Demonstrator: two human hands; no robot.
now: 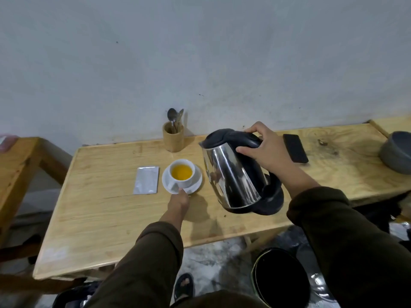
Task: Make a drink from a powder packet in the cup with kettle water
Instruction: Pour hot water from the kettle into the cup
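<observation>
A white cup (182,179) holding yellow-orange liquid stands on a white saucer (195,185) in the middle of the wooden table (100,210). My left hand (179,202) touches the saucer's near edge with its fingertips. A silver powder packet (146,180) lies flat just left of the saucer. My right hand (265,150) grips the black handle of the steel kettle (231,174), which is tilted with its spout toward the cup, right of the saucer. Its lower end is over the black kettle base (274,196).
A wooden holder with spoons (173,136) stands at the table's back edge by the wall. A black phone (295,148) lies behind the kettle, a grey bowl (397,152) at far right. A black bin (280,278) sits on the floor below.
</observation>
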